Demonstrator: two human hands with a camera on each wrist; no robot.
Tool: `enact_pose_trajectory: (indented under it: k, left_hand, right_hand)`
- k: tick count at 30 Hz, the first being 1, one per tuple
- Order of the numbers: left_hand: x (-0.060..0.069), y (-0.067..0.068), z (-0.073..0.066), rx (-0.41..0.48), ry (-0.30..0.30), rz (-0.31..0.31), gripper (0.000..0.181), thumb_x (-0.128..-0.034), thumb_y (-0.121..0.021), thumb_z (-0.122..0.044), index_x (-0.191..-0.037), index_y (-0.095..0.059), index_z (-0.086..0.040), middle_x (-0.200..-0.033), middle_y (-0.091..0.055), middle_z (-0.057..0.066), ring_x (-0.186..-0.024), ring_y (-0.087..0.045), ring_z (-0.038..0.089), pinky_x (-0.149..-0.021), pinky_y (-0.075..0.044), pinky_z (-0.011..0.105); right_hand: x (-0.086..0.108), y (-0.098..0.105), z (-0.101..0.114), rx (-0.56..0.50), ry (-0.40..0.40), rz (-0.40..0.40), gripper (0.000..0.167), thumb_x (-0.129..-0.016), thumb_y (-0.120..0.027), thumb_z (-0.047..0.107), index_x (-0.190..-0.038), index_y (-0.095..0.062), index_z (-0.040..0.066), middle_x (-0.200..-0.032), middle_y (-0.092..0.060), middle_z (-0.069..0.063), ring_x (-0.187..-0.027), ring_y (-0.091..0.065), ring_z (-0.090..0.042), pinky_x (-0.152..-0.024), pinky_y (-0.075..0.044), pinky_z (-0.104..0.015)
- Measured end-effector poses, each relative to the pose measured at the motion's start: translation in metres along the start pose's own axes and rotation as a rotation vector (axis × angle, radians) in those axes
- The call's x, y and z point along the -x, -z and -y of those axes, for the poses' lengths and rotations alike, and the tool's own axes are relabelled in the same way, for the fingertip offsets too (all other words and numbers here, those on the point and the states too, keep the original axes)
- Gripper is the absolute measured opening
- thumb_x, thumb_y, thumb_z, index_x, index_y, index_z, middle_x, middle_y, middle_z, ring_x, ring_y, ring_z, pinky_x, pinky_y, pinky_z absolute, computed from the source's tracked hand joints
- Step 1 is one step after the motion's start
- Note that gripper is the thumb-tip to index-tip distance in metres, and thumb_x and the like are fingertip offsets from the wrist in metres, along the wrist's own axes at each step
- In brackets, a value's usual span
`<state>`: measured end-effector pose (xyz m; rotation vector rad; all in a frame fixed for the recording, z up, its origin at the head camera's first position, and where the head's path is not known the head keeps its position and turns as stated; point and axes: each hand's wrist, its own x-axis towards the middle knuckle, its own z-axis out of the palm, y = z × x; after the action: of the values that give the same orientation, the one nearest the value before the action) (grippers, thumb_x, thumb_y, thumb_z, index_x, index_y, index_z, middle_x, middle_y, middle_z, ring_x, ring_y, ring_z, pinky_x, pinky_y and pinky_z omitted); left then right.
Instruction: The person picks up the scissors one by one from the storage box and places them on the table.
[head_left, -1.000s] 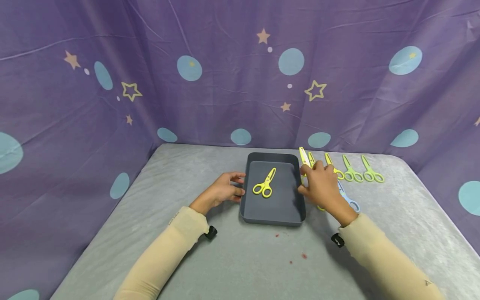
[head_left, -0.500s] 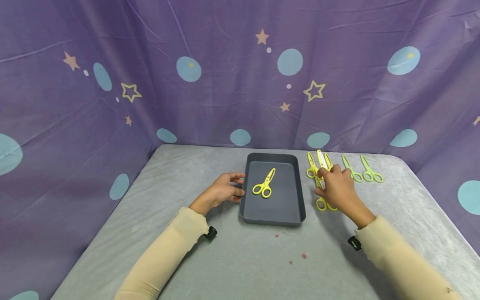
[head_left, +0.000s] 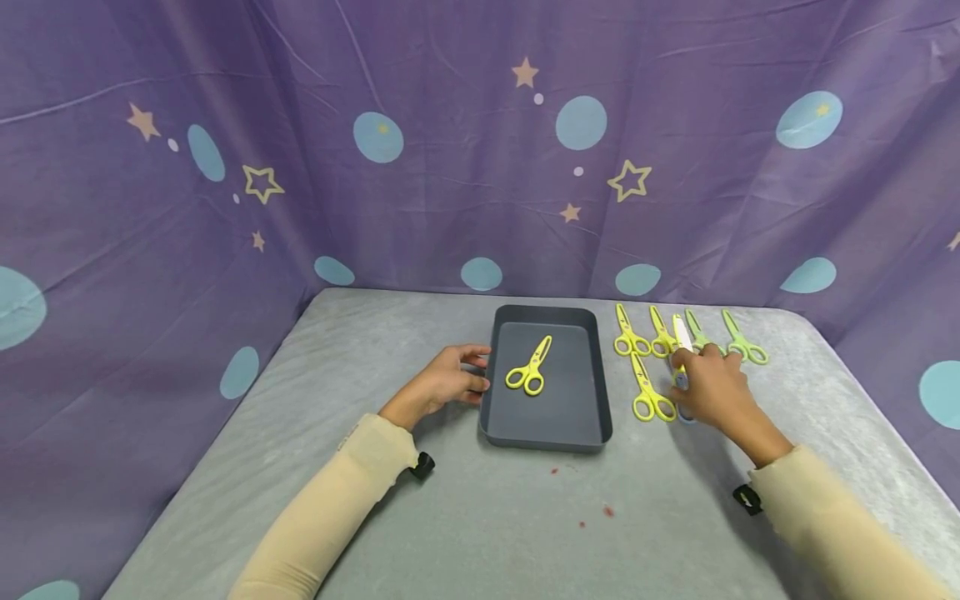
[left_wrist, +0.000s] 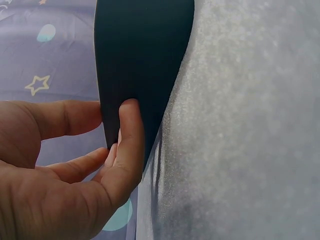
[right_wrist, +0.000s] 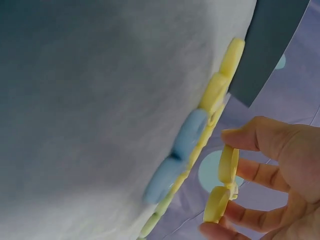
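Observation:
My left hand (head_left: 442, 382) rests against the outer left wall of a dark grey tray (head_left: 544, 445), its fingers bent loosely along the side. Inside that tray lies a pair of yellow scissors (head_left: 537, 360), blades pointing away. My right hand (head_left: 718, 387) holds another pair of yellow scissors (head_left: 682, 331) with pale blades, raised above the row on the right. Thumb and fingers pinch its yellow handle loops (right_wrist: 228, 164) in the right wrist view. Beneath this hand are blue scissors (right_wrist: 190, 134), mostly hidden in the head view.
Two yellow scissors (head_left: 623, 321) and two green scissors (head_left: 738, 336) form a back row right of the tray. Nearer lies one more yellow pair (head_left: 643, 385). A grey cloth (head_left: 420, 533) covers the table; purple curtains (head_left: 450, 217) enclose its back and left.
My right hand has carried the held yellow scissors rightward, from beside the tray to over the blue scissors. My left hand and the tray have stayed put.

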<state>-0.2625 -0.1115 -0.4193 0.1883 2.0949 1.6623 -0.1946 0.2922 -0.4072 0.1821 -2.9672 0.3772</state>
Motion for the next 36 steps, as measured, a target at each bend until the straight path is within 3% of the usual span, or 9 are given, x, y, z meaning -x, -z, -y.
enact_pose_trajectory:
  k: [6, 13, 22, 36]
  left_hand:
    - [0.0, 0.0, 0.001, 0.002, 0.002, -0.002, 0.07, -0.0903, -0.068, 0.013, -0.154, -0.044, -0.006, -0.142, -0.048, 0.02, -0.087, -0.066, 0.023, -0.073, -0.063, 0.036]
    - [0.0, 0.0, 0.002, 0.001, 0.002, -0.007, 0.071, -0.0899, -0.068, 0.013, -0.154, -0.045, -0.006, -0.141, -0.048, 0.02, -0.086, -0.066, 0.023, -0.073, -0.063, 0.036]
    - [-0.001, -0.001, 0.001, 0.001, -0.005, -0.007, 0.07, -0.0899, -0.068, 0.014, -0.154, -0.046, -0.005, -0.141, -0.049, 0.021, -0.086, -0.066, 0.023, -0.072, -0.063, 0.036]
    - [-0.001, -0.001, 0.001, -0.003, -0.004, -0.007, 0.07, -0.09, -0.068, 0.013, -0.154, -0.045, -0.006, -0.141, -0.049, 0.021, -0.087, -0.066, 0.024, -0.073, -0.063, 0.036]
  right_hand:
    - [0.008, 0.001, -0.02, -0.002, 0.009, -0.001, 0.037, -0.079, -0.083, 0.015, -0.107, -0.067, -0.002, -0.096, -0.055, -0.034, -0.086, -0.047, -0.06, -0.053, -0.044, -0.059]
    - [0.013, 0.006, -0.039, 0.027, 0.087, 0.025, 0.036, -0.076, -0.086, 0.011, -0.103, -0.069, -0.005, -0.087, -0.067, -0.021, -0.085, -0.056, -0.042, -0.07, -0.039, -0.059]
    - [0.02, 0.01, -0.057, 0.014, 0.091, 0.098, 0.032, -0.076, -0.086, 0.013, -0.1, -0.07, -0.002, -0.081, -0.066, -0.008, -0.081, -0.057, -0.034, -0.064, -0.037, -0.047]
    - [0.028, 0.014, -0.074, 0.041, 0.125, 0.132, 0.028, -0.072, -0.087, 0.013, -0.092, -0.07, 0.004, -0.08, -0.066, -0.007, -0.078, -0.059, -0.032, -0.06, -0.04, -0.047]
